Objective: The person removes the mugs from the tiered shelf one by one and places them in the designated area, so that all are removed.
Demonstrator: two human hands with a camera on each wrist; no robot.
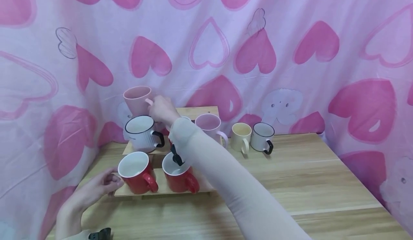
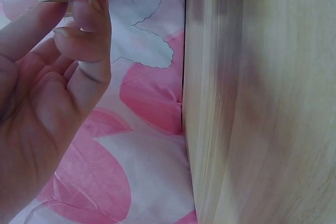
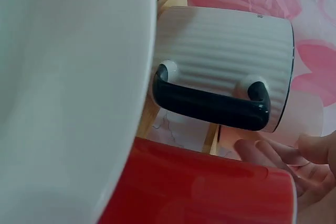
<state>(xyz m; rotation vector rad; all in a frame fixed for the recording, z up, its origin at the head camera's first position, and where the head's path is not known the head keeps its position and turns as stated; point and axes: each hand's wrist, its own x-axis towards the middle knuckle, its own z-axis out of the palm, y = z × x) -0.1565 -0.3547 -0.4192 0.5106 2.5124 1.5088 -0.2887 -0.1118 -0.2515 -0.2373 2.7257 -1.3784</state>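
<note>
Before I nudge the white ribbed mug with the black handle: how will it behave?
The white ribbed mug should stay rigid; its walls look hard. The glossy black handle may feel slippery to the fingers. It stands upright on a wooden rack, so a hard push could tip it off.

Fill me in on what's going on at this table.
A person is handling mugs on a stepped wooden rack. Their right hand holds a pink mug by its handle, behind a ribbed white mug; the pink mug's base is hidden. Their left hand grips the rack's front left end, beside two red mugs on the lowest step. A pale yellow mug stands on the table to the right.
</note>
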